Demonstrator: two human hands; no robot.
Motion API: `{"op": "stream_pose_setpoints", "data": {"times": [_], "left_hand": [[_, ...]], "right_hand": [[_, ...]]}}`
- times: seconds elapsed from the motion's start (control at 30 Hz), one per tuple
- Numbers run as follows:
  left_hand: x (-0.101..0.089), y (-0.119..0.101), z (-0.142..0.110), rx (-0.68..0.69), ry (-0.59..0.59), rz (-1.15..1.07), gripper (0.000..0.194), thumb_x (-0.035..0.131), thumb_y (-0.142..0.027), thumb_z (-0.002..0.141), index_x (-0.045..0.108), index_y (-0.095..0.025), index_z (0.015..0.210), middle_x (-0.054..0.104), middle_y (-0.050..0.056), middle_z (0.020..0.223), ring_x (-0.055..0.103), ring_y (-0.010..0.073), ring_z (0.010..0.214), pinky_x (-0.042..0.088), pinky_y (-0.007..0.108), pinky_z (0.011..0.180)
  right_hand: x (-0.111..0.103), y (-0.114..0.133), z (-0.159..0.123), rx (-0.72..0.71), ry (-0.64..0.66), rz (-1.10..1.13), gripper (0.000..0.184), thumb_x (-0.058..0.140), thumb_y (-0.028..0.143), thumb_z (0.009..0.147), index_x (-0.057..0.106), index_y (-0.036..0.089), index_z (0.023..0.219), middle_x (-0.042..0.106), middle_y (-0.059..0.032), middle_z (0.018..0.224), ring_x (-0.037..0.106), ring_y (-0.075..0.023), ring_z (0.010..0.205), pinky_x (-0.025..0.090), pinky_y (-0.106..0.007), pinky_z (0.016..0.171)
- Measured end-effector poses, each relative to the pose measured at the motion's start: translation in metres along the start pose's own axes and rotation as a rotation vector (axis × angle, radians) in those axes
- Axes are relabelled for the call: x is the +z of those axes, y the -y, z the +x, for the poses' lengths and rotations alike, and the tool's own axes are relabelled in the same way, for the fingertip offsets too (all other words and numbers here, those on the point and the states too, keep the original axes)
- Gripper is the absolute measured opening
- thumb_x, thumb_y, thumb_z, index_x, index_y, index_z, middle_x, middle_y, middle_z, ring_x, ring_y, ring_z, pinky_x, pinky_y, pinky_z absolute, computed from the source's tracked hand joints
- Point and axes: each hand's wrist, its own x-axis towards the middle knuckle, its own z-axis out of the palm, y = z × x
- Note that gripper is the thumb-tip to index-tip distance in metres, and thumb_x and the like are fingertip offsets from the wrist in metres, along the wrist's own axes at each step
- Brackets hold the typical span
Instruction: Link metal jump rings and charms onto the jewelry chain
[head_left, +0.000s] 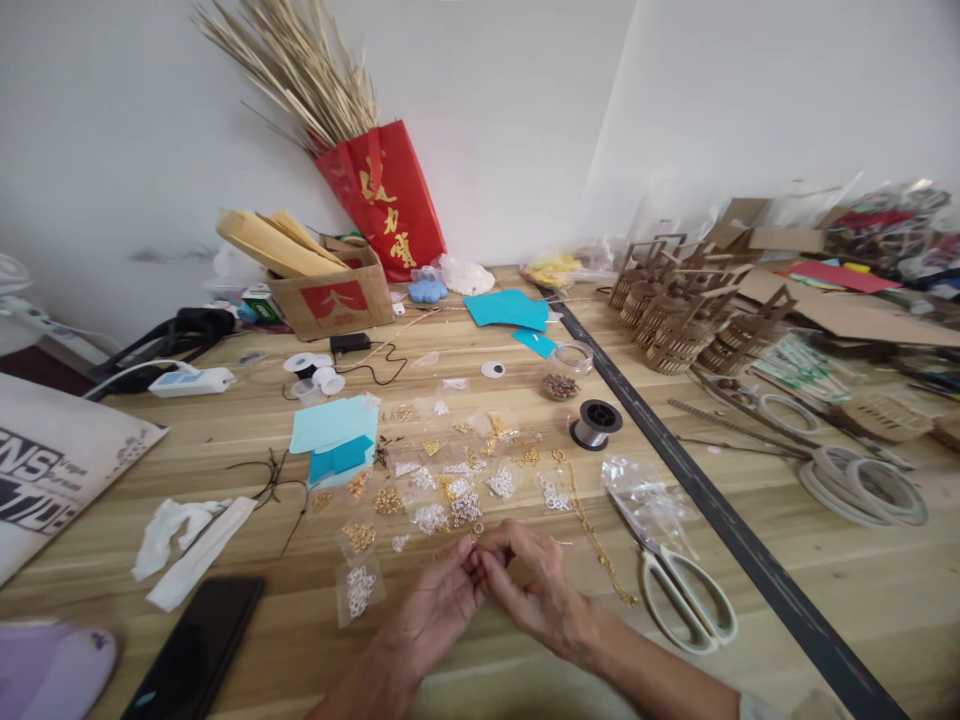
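Head view: left hand [442,600] and right hand [536,585] meet, fingertips bunched narrowly, above a wooden table [300,630].
A small ring [478,528] shows right at the fingertips; whether they grip it, I cannot tell. Scissors [651,545] lie right; farther, sachets of metal pieces [465,505], then a red bag [409,195] before the pale wall [525,120].

Grip hidden, edges cropped
L hand [446,598] & R hand [541,582] hide whatever's btwn fingertips; can't tell if tiny ring [478,524] just above is held. Phone [196,650] cut off at btm; white printed bag [56,460] & unID'd purple item [56,665] cut off at pic's L edge. Clear-bag pile [900,225], far R, too blurred to ID contents.
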Motion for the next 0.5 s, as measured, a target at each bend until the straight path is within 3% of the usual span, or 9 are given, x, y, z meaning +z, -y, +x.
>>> {"op": "stream_pose_setpoints", "data": {"times": [0.17, 0.5], "left_hand": [[0.0016, 0.0003, -0.0012, -0.009, 0.02, 0.027, 0.017, 0.085, -0.014, 0.066, 0.068, -0.01, 0.07, 0.069, 0.002, 0.072, 0.065, 0.011, 0.069, 0.054, 0.021, 0.067], [0.0033, 0.0006, -0.0022, -0.021, 0.06, 0.026, 0.01, 0.08, -0.011, 0.07, 0.072, -0.008, 0.074, 0.073, 0.008, 0.079, 0.068, 0.016, 0.079, 0.055, 0.024, 0.076]], "right_hand": [[-0.0005, 0.0006, -0.0009, 0.031, 0.027, 0.017, 0.01, 0.049, 0.02, 0.093, 0.056, 0.021, 0.085, 0.061, -0.0009, 0.068, 0.057, -0.0134, 0.058, 0.044, -0.024, 0.057], [0.0025, -0.003, -0.0032, 0.042, 0.019, 0.029, 0.01, 0.05, 0.02, 0.093, 0.056, 0.021, 0.085, 0.06, -0.0004, 0.068, 0.056, -0.0132, 0.058, 0.042, -0.024, 0.056]]}}
